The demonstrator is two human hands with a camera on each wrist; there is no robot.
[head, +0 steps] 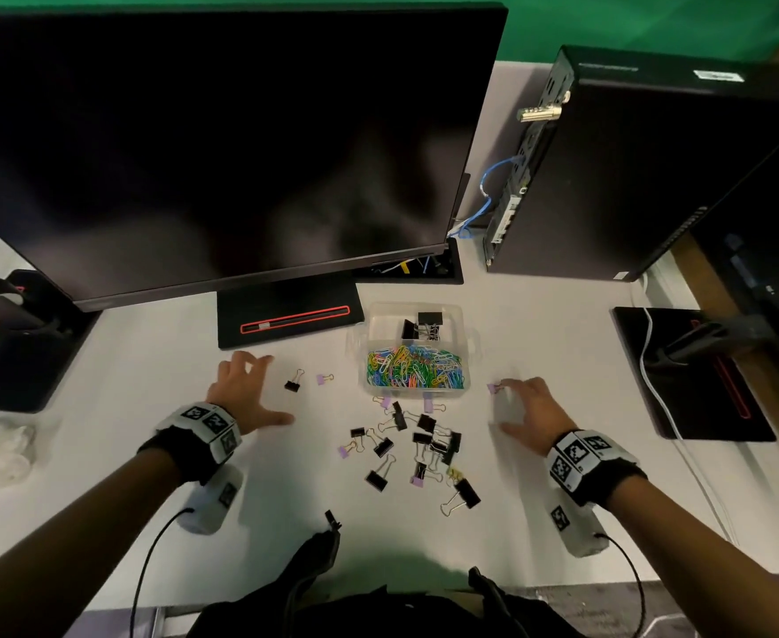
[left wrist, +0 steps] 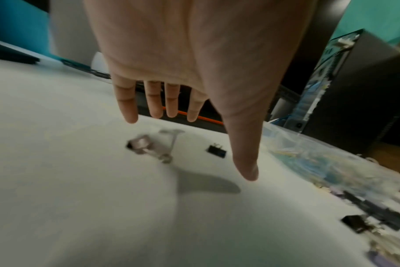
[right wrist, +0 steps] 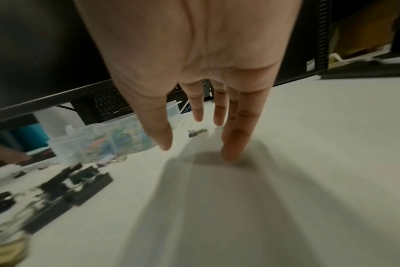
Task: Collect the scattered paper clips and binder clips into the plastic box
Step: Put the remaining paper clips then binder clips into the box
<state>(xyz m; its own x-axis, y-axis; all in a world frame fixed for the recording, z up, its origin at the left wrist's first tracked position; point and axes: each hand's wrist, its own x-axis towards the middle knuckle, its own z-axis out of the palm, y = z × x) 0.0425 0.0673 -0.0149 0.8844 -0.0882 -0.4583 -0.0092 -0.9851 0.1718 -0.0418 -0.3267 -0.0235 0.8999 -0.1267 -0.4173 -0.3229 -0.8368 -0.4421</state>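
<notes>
Here, both hands hover low over the bench (head: 148,453), palms down, each grip spread open w/ fingers straight & holding nothing. L hand (head: 245,391) is just left of a black clip (head: 293,381) & a lilac clip (head: 324,378); R hand (head: 532,414) has its fingertips at another lilac clip (head: 494,388), whether touching cannot be told. The box (head: 463,315) stands between the hands, toward the monitor (head: 222,145); coloured paper clips (head: 412,366) fill its near part, a few black binder clips (head: 422,326) lie in the far part. A pile (head: 417,446) of binder clips lies on the bench just in front of the box, its nearest ones touching the box's front wall.

Step, as judged: pick up the outlying clips. Best approach: pinch each body w/ thumb & forefinger, not the wire loops, which would swing; lift rather than slide; release low over the box.

Orientation: the black clip's long axis runs near-to-far, wire handles pointing away & slightly right. The left lilac clip lies crosswise, handles to the right. The R-side clip's heading is too small to tell.
</notes>
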